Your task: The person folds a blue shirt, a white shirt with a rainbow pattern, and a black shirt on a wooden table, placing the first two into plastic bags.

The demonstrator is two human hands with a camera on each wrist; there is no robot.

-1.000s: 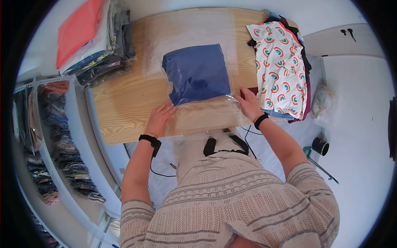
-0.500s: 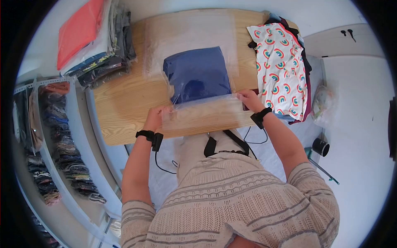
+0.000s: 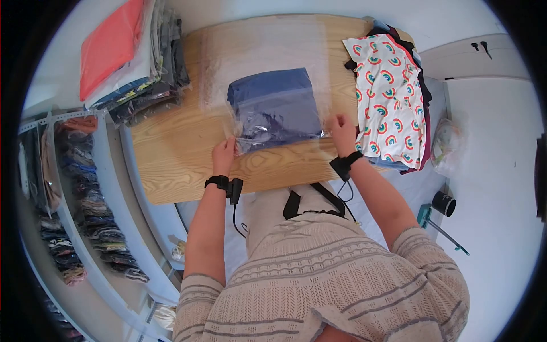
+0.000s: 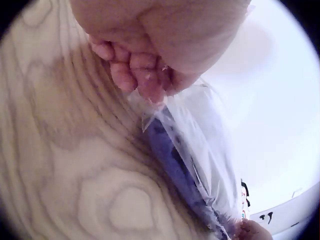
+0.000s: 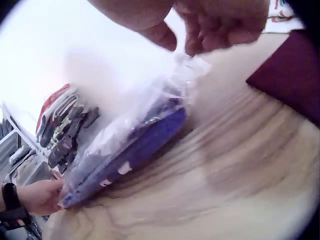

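A folded blue garment (image 3: 273,105) lies inside a clear plastic bag (image 3: 279,144), flat on the wooden table. The bag's near part is folded back over the garment. My left hand (image 3: 224,155) pinches the bag's near left corner; in the left wrist view its curled fingers (image 4: 145,82) are against the plastic. At the near right corner is my right hand (image 3: 343,134), its fingers curled. The right wrist view shows the right fingertips (image 5: 183,49) at the crumpled bag corner (image 5: 187,70), with the film between them hard to make out.
Flat clear bags (image 3: 262,45) lie behind the garment. A pile topped by a rainbow-print garment (image 3: 390,97) is at the right, bagged clothes (image 3: 111,51) at the left. Shelves with clothes (image 3: 108,194) stand left of the table (image 3: 171,179).
The bag's near part, earlier spread toward the body, now lies back over the garment. Both hands rose slightly from the table's front; the left moved right, and the right hand's fingers turned upward.
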